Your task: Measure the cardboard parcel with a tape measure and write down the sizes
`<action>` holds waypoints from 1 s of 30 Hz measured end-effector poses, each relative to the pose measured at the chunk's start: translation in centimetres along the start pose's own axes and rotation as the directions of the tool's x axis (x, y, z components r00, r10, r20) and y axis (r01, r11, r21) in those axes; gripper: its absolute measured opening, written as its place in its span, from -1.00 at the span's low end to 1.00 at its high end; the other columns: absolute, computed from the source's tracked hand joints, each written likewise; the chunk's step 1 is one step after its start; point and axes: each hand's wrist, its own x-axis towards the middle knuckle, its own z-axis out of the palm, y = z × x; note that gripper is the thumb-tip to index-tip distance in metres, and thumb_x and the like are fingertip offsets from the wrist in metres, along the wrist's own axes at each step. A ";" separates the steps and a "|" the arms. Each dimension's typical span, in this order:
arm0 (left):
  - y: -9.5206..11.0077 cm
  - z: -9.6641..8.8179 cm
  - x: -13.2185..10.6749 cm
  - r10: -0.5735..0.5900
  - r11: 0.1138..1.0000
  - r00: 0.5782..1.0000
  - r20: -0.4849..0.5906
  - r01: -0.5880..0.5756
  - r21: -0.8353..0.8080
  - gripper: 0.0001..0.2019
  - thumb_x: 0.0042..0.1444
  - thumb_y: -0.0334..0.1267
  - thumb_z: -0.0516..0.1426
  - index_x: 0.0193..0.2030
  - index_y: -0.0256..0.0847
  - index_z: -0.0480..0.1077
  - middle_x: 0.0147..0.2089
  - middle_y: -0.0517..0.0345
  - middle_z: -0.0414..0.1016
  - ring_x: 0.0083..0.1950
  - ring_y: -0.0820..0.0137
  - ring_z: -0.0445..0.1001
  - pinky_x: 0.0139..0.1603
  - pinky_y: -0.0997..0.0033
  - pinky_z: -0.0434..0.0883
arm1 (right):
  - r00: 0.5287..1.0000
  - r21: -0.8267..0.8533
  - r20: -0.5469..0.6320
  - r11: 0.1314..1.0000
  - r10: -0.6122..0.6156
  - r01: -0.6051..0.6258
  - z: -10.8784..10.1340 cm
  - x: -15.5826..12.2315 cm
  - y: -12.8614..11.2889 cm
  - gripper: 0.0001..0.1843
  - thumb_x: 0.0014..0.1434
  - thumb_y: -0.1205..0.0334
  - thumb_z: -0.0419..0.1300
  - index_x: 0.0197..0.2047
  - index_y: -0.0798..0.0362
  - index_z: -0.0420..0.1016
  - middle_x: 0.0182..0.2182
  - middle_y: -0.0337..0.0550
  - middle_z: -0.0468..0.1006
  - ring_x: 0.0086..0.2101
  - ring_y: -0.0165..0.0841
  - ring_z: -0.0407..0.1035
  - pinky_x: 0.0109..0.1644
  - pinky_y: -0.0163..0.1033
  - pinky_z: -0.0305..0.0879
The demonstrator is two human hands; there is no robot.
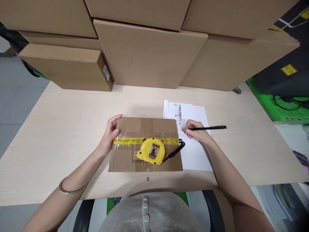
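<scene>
A flat cardboard parcel [135, 161] with a yellow tape stripe lies on the pale table [60, 129] in front of me. A yellow tape measure [151, 150] with a black wrist strap rests on top of it. My left hand [109, 135] grips the parcel's left edge, fingers curled over the top corner. My right hand [195, 131] is closed on a black pen [209, 128], its tip on a white printed sheet [195, 151] just right of the parcel.
Large cardboard boxes [149, 51] are stacked along the table's far edge, a smaller one [65, 66] at the left. A green and black bin [285, 96] stands at the right. A silver bangle circles my left wrist.
</scene>
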 end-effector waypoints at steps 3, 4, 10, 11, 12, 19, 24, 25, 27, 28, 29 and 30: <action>0.1 0.1 -0.1 -0.006 1.000 1.000 0.004 0.006 0.006 -0.39 0.15 0.18 0.30 0.28 0.05 0.39 0.22 0.03 0.54 0.30 0.03 0.44 0.27 0.05 0.45 | 1.000 -0.002 0.005 1.000 0.007 -0.007 0.0 0.0 0.1 -0.68 -0.06 0.14 0.41 -0.54 -0.05 0.31 -0.73 -0.34 0.40 -0.71 -0.48 0.21 -0.64 -0.35 0.12; 0.2 0.1 -0.1 -0.011 1.000 1.000 0.004 0.011 0.008 -0.39 0.15 0.19 0.30 0.29 0.04 0.39 0.22 0.02 0.54 0.31 0.03 0.44 0.27 0.05 0.45 | 1.000 -0.001 0.008 1.000 0.009 -0.009 0.0 0.1 0.1 -0.68 -0.06 0.14 0.42 -0.54 -0.04 0.31 -0.73 -0.34 0.41 -0.71 -0.48 0.21 -0.63 -0.35 0.12; 0.1 0.1 -0.1 -0.013 0.999 1.000 -0.016 0.014 0.033 -0.36 0.12 0.22 0.30 0.27 0.04 0.38 0.27 0.02 0.51 0.35 0.00 0.40 0.31 0.02 0.43 | 1.000 0.000 0.015 1.000 0.016 -0.016 -0.1 0.1 0.1 -0.69 -0.05 0.14 0.42 -0.54 -0.04 0.33 -0.72 -0.32 0.42 -0.70 -0.47 0.23 -0.62 -0.35 0.15; 0.0 0.1 0.0 -0.009 0.999 1.000 -0.011 0.009 0.034 -0.37 0.13 0.22 0.30 0.27 0.04 0.38 0.27 0.02 0.51 0.35 0.00 0.41 0.30 0.02 0.43 | 1.000 -0.002 0.016 1.000 0.016 -0.016 -0.1 0.1 0.0 -0.69 -0.05 0.14 0.42 -0.54 -0.04 0.33 -0.73 -0.33 0.41 -0.70 -0.47 0.23 -0.63 -0.35 0.14; 0.0 0.0 0.0 -0.004 0.999 1.000 -0.005 0.005 0.034 -0.37 0.14 0.21 0.29 0.28 0.04 0.38 0.26 0.02 0.52 0.34 0.01 0.41 0.29 0.03 0.44 | 1.000 -0.004 0.016 1.000 0.017 -0.017 -0.1 0.1 0.0 -0.68 -0.06 0.14 0.43 -0.55 -0.04 0.32 -0.73 -0.33 0.40 -0.70 -0.47 0.22 -0.63 -0.35 0.12; 0.0 0.0 0.0 -0.002 1.000 1.000 -0.004 0.002 0.029 -0.38 0.13 0.20 0.30 0.27 0.05 0.39 0.23 0.02 0.52 0.31 0.02 0.43 0.27 0.04 0.44 | 1.000 -0.009 0.014 1.000 0.017 -0.016 -0.2 0.2 0.0 -0.67 -0.05 0.15 0.41 -0.54 -0.05 0.29 -0.75 -0.35 0.37 -0.73 -0.49 0.17 -0.64 -0.35 0.04; -0.1 0.1 0.0 -0.011 1.000 1.000 -0.003 0.011 0.005 -0.39 0.13 0.20 0.31 0.27 0.06 0.40 0.23 0.03 0.53 0.33 0.02 0.41 0.27 0.05 0.43 | 1.000 -0.013 0.009 1.000 0.017 -0.017 -0.3 0.2 0.2 -0.67 -0.05 0.14 0.40 -0.54 -0.05 0.28 -0.75 -0.35 0.38 -0.73 -0.48 0.18 -0.64 -0.35 0.05; -0.1 0.1 0.0 -0.011 1.000 1.000 -0.001 0.011 0.000 -0.38 0.12 0.20 0.31 0.27 0.07 0.41 0.23 0.03 0.53 0.33 0.02 0.41 0.27 0.06 0.43 | 1.000 -0.015 0.007 1.000 0.018 -0.018 -0.3 0.3 0.2 -0.68 -0.05 0.14 0.40 -0.54 -0.06 0.29 -0.74 -0.34 0.39 -0.73 -0.48 0.18 -0.65 -0.35 0.06; -0.1 0.0 0.0 -0.012 1.000 1.000 0.002 0.012 -0.005 -0.38 0.12 0.21 0.31 0.27 0.07 0.41 0.23 0.04 0.53 0.33 0.03 0.41 0.26 0.07 0.44 | 1.000 -0.019 0.002 1.000 0.021 -0.020 -0.3 0.3 0.3 -0.68 -0.05 0.15 0.40 -0.53 -0.06 0.29 -0.74 -0.35 0.39 -0.73 -0.48 0.19 -0.65 -0.36 0.07; -0.1 0.0 0.0 -0.016 1.000 1.000 0.003 0.016 -0.006 -0.38 0.12 0.21 0.31 0.26 0.08 0.41 0.23 0.05 0.53 0.33 0.04 0.41 0.26 0.08 0.43 | 1.000 -0.021 0.001 1.000 0.022 -0.022 -0.2 0.4 0.3 -0.68 -0.05 0.16 0.40 -0.53 -0.06 0.29 -0.74 -0.35 0.39 -0.73 -0.48 0.19 -0.65 -0.36 0.07; 0.0 0.0 0.0 -0.021 1.000 1.000 0.004 0.021 -0.005 -0.39 0.12 0.21 0.31 0.26 0.09 0.41 0.22 0.07 0.53 0.34 0.04 0.41 0.26 0.09 0.43 | 1.000 -0.022 0.000 0.999 0.023 -0.023 -0.2 0.4 0.3 -0.69 -0.06 0.17 0.40 -0.53 -0.06 0.28 -0.74 -0.36 0.38 -0.73 -0.48 0.20 -0.66 -0.36 0.07; 0.0 0.0 0.0 -0.027 1.000 1.000 0.004 0.027 -0.004 -0.39 0.12 0.21 0.31 0.26 0.10 0.41 0.22 0.08 0.54 0.34 0.05 0.41 0.27 0.11 0.43 | 1.000 -0.024 -0.001 0.999 0.024 -0.024 -0.2 0.5 0.3 -0.69 -0.06 0.18 0.39 -0.54 -0.06 0.28 -0.74 -0.36 0.38 -0.73 -0.48 0.20 -0.66 -0.36 0.07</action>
